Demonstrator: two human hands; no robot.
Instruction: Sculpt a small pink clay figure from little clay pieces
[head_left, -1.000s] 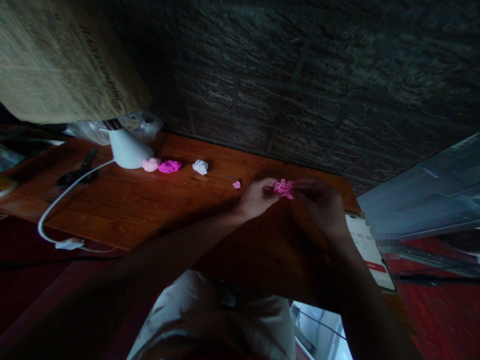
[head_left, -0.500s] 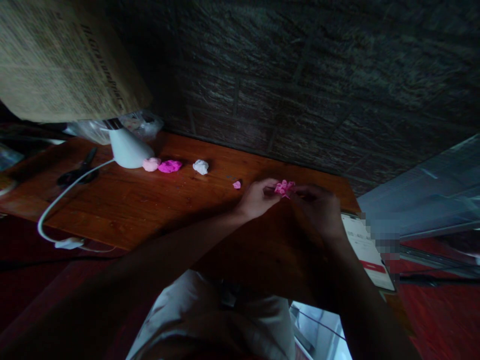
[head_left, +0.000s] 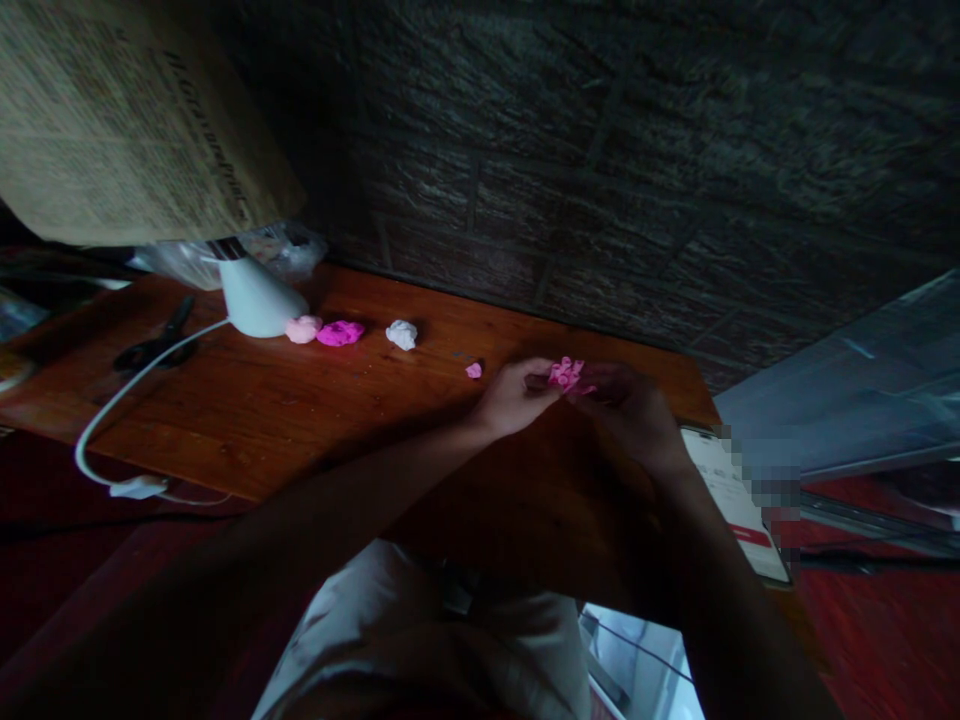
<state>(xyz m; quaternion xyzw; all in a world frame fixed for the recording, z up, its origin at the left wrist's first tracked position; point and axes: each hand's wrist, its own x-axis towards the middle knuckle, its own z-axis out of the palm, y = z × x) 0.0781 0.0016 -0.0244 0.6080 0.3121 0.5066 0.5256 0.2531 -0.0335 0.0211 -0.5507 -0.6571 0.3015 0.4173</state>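
Note:
Between my two hands, above the wooden table, is a small pink clay piece (head_left: pixel 565 374) with several curled, petal-like parts. My left hand (head_left: pixel 517 395) pinches it from the left side. My right hand (head_left: pixel 626 405) is closed at its right edge, fingertips against the clay; that hand lies in shadow. A little pink clay lump (head_left: pixel 474 370) rests on the table just left of my left hand. Farther left lie a white clay lump (head_left: pixel 402 334), a magenta clay lump (head_left: pixel 340 333) and a pale pink clay lump (head_left: pixel 304 329).
A lamp with a white base (head_left: pixel 259 295) and printed shade (head_left: pixel 142 130) stands at the left, its white cord (head_left: pixel 94 420) hanging over the table edge. Dark scissors (head_left: pixel 154 345) lie beside it. A phone (head_left: pixel 739 510) is at the right. A stone-patterned wall (head_left: pixel 525 150) rises behind.
The pink clay piece has turned slightly between the fingers. My right hand has shifted a little to the left and up around it; my left hand stays nearly still.

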